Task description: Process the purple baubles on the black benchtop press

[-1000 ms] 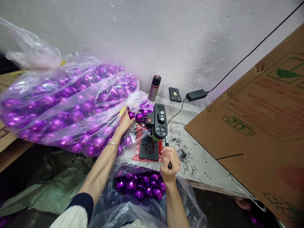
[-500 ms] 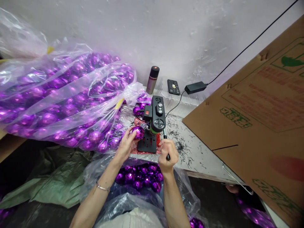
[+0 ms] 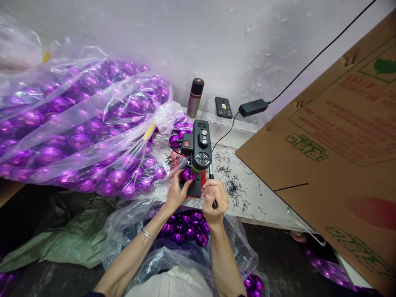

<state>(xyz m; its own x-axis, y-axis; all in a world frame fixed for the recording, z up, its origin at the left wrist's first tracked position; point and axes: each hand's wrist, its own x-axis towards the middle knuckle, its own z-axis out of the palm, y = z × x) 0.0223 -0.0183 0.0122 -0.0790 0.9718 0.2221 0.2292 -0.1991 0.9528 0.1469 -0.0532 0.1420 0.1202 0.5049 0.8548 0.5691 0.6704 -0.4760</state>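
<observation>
A black press-like device (image 3: pixel 201 142) with round vents and a red switch stands on the white table. My left hand (image 3: pixel 177 190) grips a shiny purple ball (image 3: pixel 187 175) between thumb and fingers, above the black base plate (image 3: pixel 194 187) and partly under the device's head. My right hand (image 3: pixel 215 199) is wrapped round the black-gripped lever (image 3: pixel 211 175) at the device's right side. More purple balls (image 3: pixel 185 226) lie in an open clear bag below the table edge, between my forearms.
A large clear bag of purple balls (image 3: pixel 77 136) fills the left. Behind the device are a spray can (image 3: pixel 195 98), a phone (image 3: pixel 223 107) and a power adapter (image 3: pixel 253 107). Small black pieces (image 3: pixel 233 187) litter the table. A cardboard box (image 3: pixel 324 156) leans in from the right.
My left hand has moved right with the purple ball, bringing it under the device's head. My right hand still holds the lever. The whole view has shifted slightly.
</observation>
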